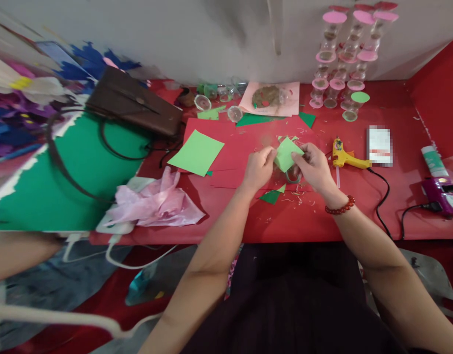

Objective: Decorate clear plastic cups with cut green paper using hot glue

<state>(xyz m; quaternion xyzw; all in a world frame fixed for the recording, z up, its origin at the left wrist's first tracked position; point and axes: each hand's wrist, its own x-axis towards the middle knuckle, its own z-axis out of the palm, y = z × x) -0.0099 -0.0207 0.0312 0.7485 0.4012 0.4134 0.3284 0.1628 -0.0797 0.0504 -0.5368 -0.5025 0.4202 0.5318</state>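
View from my head, looking down at the counter (pixel 359 216), which is covered in red paper and strewn with small paper shavings. My left hand (pixel 259 168) and my right hand (pixel 314 166) meet above the middle of the counter, and the fingers of both are clamped on opposite edges of a small light-green paper piece (pixel 286 153), held tilted just above the red sheets (pixel 230 152); a grey-green loop shows under my right hand, too hidden to identify. A red bead bracelet (pixel 340 207) circles my right wrist. A larger light-green sheet (pixel 196 152) lies flat to the left, well apart from my hands, and a dark-green scrap (pixel 270 196) lies just below them. Further left are a crumpled pink plastic bag (pixel 156 201), a big dark-green board (pixel 64 182) and a brown bag (pixel 132 101) with dark straps. To the right lies a yellow glue gun (pixel 342 156) with a black cord, then a white box (pixel 379 145) whose label is blurred and unreadable, and a purple device (pixel 442 194) near a white-and-green tube (pixel 433 161). At the rear stand stacked clear cups with pink lids (pixel 337 59) against a pale wall, beside a pink sheet (pixel 274 98). Nothing stands between my hands and the paper.
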